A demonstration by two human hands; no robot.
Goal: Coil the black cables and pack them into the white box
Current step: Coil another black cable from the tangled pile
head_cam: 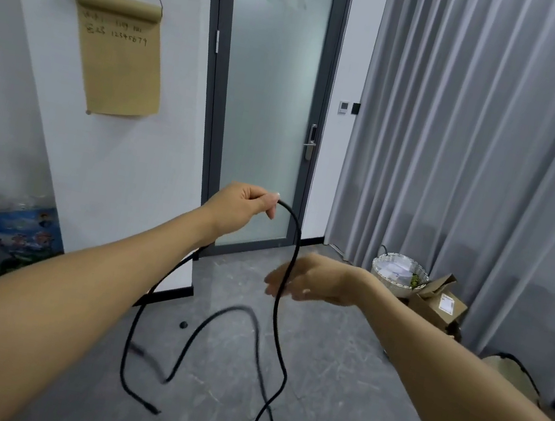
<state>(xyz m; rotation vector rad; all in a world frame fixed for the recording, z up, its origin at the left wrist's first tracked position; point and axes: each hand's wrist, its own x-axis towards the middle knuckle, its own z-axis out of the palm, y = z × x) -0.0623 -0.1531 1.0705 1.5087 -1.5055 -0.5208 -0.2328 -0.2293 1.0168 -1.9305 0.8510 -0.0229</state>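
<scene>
Grey marbled floor tiles (pixel 335 359) run up to a frosted glass door (pixel 269 98) in a dark frame, with pale grey curtains (pixel 483 134) hanging to the right. Against this, a black cable (pixel 293 249) arcs from the raised left hand (pixel 245 205), whose thumb and curled fingers pinch it near the top of its loop; one strand drops in front of the right hand and snakes down to the floor near the lower edge of view, another runs behind the left forearm and down to a plug end (pixel 152 410) lying on the tiles; a further loop of it is blurred above the floor. The right hand (pixel 312 280) hangs lower, just behind the falling strand, fingers loosely spread and blurred; whether they touch the cable cannot be told. A small dark round object (pixel 184 324) lies on the floor beyond the loops; a brown paper scroll (pixel 122 55) with handwriting hangs on the white wall at left; a white woven basket (pixel 399 273) and a cardboard box (pixel 438 305) stand by the curtains.
</scene>
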